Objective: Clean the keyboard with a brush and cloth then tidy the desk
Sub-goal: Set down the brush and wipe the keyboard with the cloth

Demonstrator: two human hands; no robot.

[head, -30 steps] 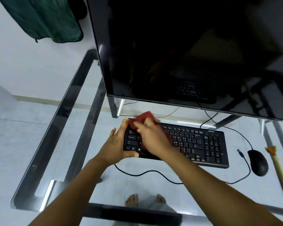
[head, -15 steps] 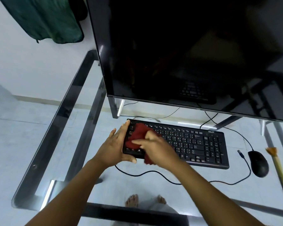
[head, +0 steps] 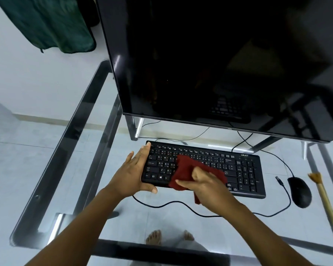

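A black keyboard [head: 238, 169] lies on the glass desk [head: 96, 189] below the monitor. My left hand [head: 133, 173] grips the keyboard's left end, thumb under the front edge and fingers along the side. My right hand [head: 206, 183] holds a dark red cloth [head: 185, 171] pressed on the keys at the keyboard's middle-left. A brush [head: 324, 196] with a pale wooden handle and tan bristles lies at the far right of the desk, beyond the mouse.
A large dark monitor [head: 210, 64] stands right behind the keyboard. A black mouse [head: 300, 191] sits right of the keyboard, its cable [head: 173, 203] looping along the desk's front. A loose plug [head: 279, 180] lies between them. Green fabric [head: 52, 25] hangs at the upper left.
My right hand has swept the red cloth from the keyboard's upper left corner down and to the right across the keys. My left hand has stayed on the keyboard's left end.
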